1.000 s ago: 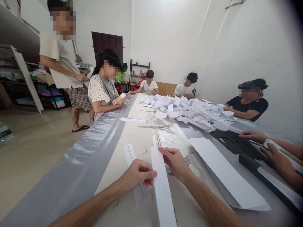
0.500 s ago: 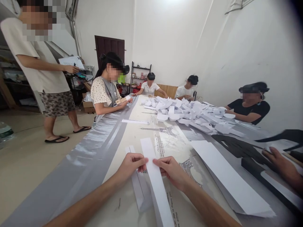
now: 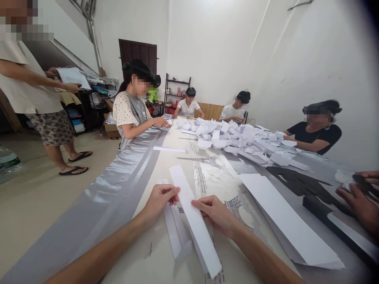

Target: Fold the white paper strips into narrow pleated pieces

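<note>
Head-worn view (just one), facing forward, angled down

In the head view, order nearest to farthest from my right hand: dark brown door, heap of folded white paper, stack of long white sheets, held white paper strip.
1. Held strip, touching your right hand.
2. Stack of sheets, to its right.
3. Paper heap, beyond the stack.
4. Brown door, far background, left.

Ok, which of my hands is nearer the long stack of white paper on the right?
Right. Your right hand is left of the stack, apart from it, gripping the right edge of the white strip; your left hand is farther off, at the strip's left edge.
</note>
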The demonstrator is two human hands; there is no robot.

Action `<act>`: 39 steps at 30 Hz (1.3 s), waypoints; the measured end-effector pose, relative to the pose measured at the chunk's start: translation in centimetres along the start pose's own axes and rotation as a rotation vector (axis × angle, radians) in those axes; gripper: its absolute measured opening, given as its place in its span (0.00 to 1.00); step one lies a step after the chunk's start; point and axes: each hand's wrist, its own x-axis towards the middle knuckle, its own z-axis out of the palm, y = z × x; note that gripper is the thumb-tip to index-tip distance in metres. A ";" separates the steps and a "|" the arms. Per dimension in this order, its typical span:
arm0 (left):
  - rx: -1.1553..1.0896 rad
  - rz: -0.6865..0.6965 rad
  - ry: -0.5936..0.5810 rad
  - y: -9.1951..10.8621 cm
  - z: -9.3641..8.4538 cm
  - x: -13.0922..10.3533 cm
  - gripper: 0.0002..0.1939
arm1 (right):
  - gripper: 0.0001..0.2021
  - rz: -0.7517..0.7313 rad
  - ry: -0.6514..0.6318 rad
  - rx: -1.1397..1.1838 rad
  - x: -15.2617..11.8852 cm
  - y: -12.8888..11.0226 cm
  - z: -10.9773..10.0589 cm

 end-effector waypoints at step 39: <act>-0.114 0.047 0.251 -1.0 -3.3 1.8 0.20 | 0.14 -0.021 0.125 -0.195 0.0 0.3 -1.1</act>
